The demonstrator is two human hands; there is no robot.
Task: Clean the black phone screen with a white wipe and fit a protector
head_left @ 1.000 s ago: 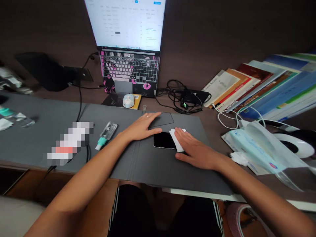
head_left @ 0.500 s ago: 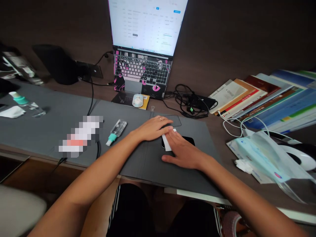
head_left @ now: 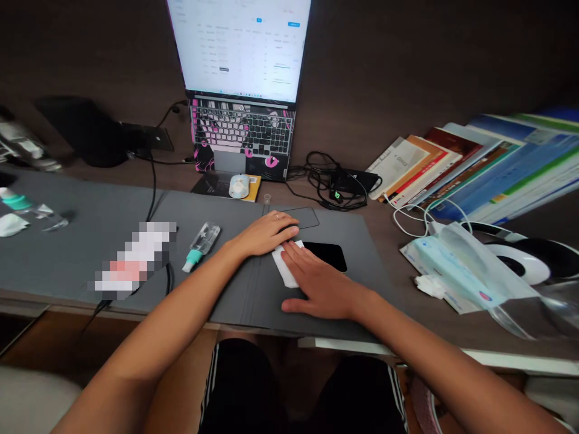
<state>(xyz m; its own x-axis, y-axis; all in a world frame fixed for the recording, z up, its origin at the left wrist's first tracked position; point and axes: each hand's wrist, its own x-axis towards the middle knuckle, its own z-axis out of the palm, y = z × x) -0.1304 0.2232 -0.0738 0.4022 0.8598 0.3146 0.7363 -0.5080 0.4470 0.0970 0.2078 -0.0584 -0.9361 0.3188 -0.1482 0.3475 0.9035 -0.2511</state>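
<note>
Brown worktop [head_left: 452,328], grey mat [head_left: 362,250], lit laptop [head_left: 237,129] top centre.
Frame centre: right hand [head_left: 316,280] flat on tissue [head_left: 284,271], thumb splayed; left hand [head_left: 268,235] loosely spread near phone [head_left: 328,256].

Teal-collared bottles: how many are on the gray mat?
2. One bottle lies on the gray mat, left of the left hand; the other bottle is near the picture's left edge, beside a white tissue. No third shows.

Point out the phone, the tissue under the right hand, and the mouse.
Phone [head_left: 329,256], head view: visible dark screen.
Tissue [head_left: 286,274], head view: uncovered left part.
Mouse [head_left: 239,187], head view: its top.
</note>
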